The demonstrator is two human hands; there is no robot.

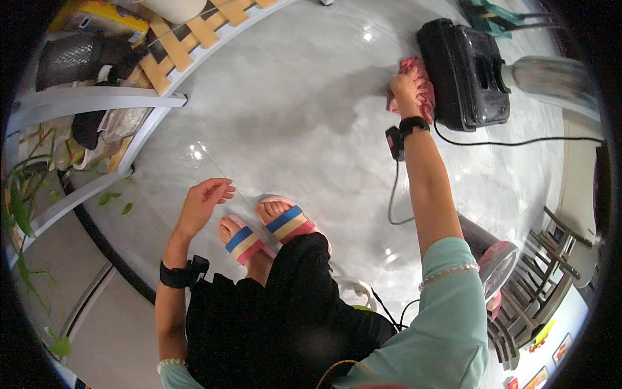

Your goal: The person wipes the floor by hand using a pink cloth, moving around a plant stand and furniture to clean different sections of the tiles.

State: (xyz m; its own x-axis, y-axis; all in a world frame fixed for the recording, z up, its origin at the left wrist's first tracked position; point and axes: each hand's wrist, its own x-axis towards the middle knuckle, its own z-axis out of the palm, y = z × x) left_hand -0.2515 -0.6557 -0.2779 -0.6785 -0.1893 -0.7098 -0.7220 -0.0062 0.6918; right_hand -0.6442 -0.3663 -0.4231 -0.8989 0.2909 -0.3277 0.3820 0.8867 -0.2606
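My right hand (408,87) grips a crumpled pink cloth (425,97) at the upper right. The cloth is right beside a glossy black plastic appliance (461,75); I cannot tell whether the two touch. A black cable (525,143) runs from the appliance toward the right. My left hand (201,202) hangs over the floor in front of my feet, its fingers loosely bent and holding nothing. Below it are my striped slide sandals (286,223). Each wrist carries a black strap, and the right strap's box has a thin wire.
Grey glossy floor (291,112) spreads before me. At left stands a white-framed shelf (146,124) with wooden slats, stored items and trailing plants (22,194). On the right are a lined waste bin (500,267) and dark chairs (539,262). A clear cylinder (549,75) adjoins the appliance.
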